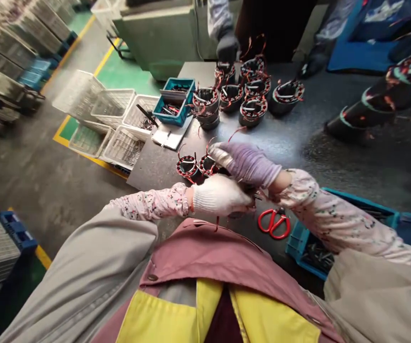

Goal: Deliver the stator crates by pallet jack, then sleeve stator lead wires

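Observation:
My left hand, in a white knitted glove, is closed around a wire-wound motor stator, mostly hidden by both hands. Above it, my right hand, in a purple glove with pale fingertips, curls over the work; whatever its fingers grip is hidden. Loose copper-red leads stick out around the hands. Just beyond my left hand stand two stators, a left one and a right one partly covered by the gloves. Red-handled scissors lie on the table below my right wrist.
Several wound stators stand across the table, some stacked. Tilted stacks rise at right. A teal bin sits at back left, another teal bin beside my right forearm. A co-worker's gloved hand touches the far stators.

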A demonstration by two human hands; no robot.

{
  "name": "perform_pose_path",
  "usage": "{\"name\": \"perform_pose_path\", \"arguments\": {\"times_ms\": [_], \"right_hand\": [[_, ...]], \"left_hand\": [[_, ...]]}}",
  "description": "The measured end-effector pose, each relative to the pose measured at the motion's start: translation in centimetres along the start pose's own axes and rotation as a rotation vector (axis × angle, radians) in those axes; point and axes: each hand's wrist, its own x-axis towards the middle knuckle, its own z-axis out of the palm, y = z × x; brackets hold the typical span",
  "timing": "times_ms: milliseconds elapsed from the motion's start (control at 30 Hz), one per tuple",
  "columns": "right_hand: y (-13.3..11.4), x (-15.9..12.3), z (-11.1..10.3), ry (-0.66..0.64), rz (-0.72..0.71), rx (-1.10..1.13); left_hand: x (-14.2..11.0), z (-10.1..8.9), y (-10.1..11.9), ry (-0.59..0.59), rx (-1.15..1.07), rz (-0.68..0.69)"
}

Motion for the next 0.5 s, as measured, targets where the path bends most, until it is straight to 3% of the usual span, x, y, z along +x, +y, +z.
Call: {"name": "perform_pose_path", "arguments": {"times_ms": [67,167,267,333,367,500], "right_hand": [[0.4,-0.9,-0.8,0.099,0.099,0.305],[2.9,-5.3,-1.8,0.523,0.228,0.534],[5.1,-10.4,-1.0,0.783,0.39,0.366],[5.6,-12.5,0.2,0.791,0.449,0.176],[5.6,-12.9,0.7,0.759,0.442,0.068],[5.2,-11.8,1.8,0.504,0.283,-0.314]], "left_hand": [[-1.6,-0.7,-1.3,0.144,-0.162,-0.007],[-5.6,-1.0,-3.6,0.401,-0.621,-0.069],[-9.9,0.6,-5.7,0.576,-1.038,-0.496],[-11.8,2.9,-6.8,0.555,-1.105,-0.711],[-12.3,4.4,-7.2,0.502,-1.082,-0.755],[-12.1,11.3,-8.6,0.234,-0.847,-0.795]]}}
